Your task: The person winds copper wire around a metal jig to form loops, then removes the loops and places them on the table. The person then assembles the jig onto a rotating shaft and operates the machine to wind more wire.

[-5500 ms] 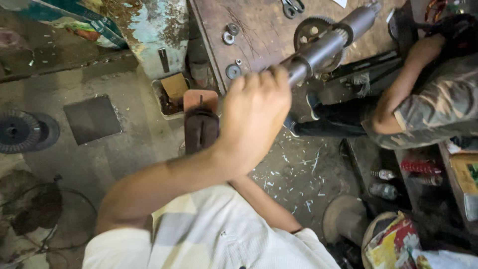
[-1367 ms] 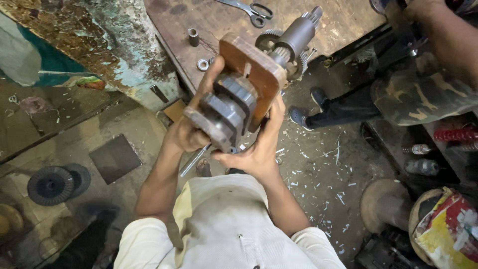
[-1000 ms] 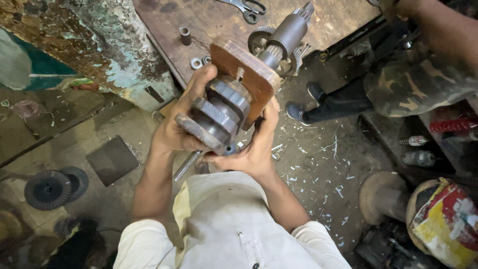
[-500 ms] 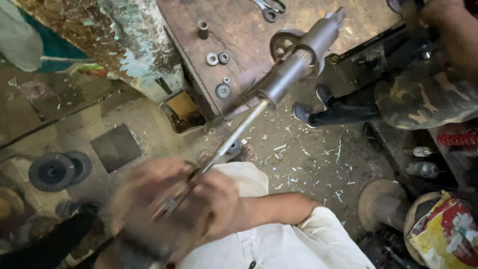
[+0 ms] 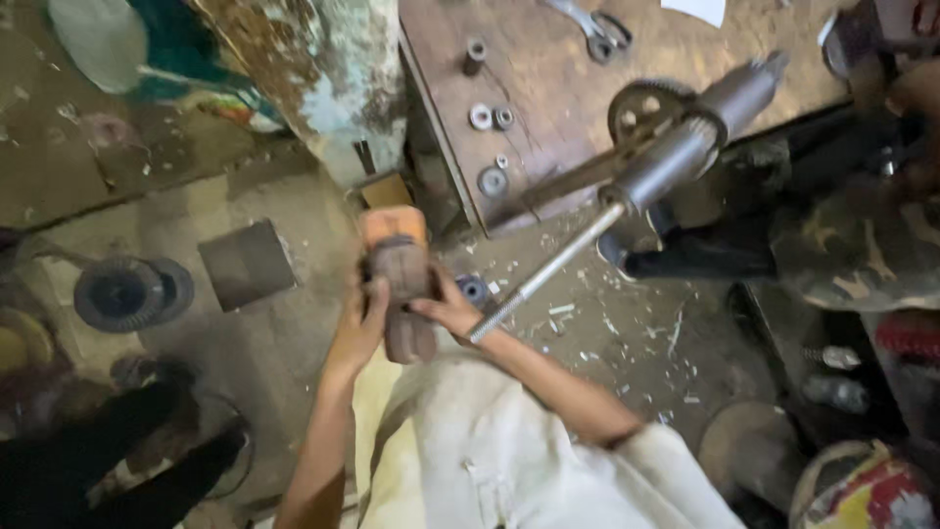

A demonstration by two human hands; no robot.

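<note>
Head view looks down on both hands closed around a heavy metal part with an orange-brown end plate (image 5: pixel 397 279), held low over the dirty concrete floor (image 5: pixel 284 353) just in front of the person's lap. The left hand (image 5: pixel 360 328) wraps its fingers round the left side of the dark body below the plate; the right hand (image 5: pixel 448 309) grips the opposite side, thumb across the front. Both are curled firmly on it, neither open. Just beside the right hand lies the free end of a long steel shaft (image 5: pixel 548 269), which runs up and right into a thicker splined sleeve (image 5: pixel 676 152) resting against the wooden workbench (image 5: pixel 548 88). On the bench sit a gear wheel (image 5: pixel 646 103), a few washers (image 5: pixel 490 118) and a pair of pliers (image 5: pixel 592 24). A second person's camouflage sleeve (image 5: pixel 862 255) shows at the right edge.

By my reading, the part is off the shaft and being handled near the ground. Any further move calls for a steady two-handed hold, since the piece looks heavy, and care to keep clear of the shaft tip next to the right wrist
</note>
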